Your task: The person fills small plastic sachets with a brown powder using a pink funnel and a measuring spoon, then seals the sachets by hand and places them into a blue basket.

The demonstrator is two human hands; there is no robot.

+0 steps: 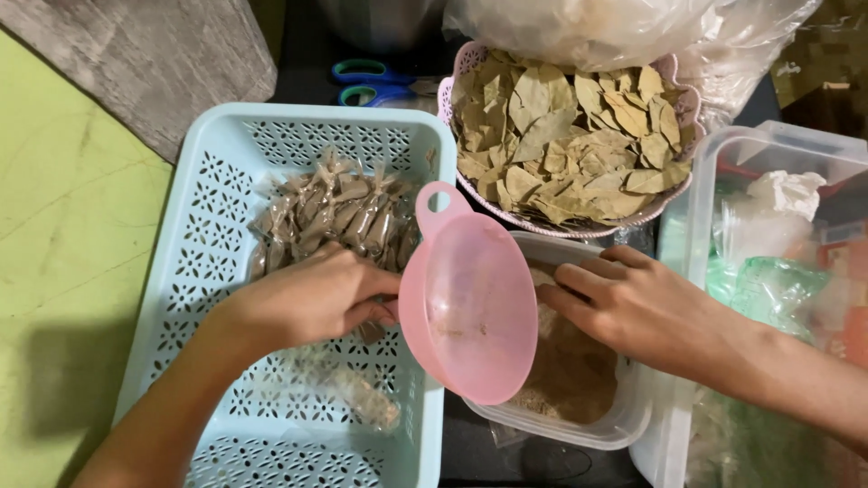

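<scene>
Hiding its fingertips, the left hand (312, 298) pinches one small packet, seemingly, over one blue basket (203, 271); right hand (633, 307) rests flat, fingers spread, behind one pink funnel (470, 307).

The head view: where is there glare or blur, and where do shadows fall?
In the head view, soft glare sits on the pink funnel and on the clear plastic bag at the top; a dark shadow lies on the green surface beside the left hand; the right hand and the dried leaves look fairly sharp; the packets in the blue basket look slightly soft.
</scene>
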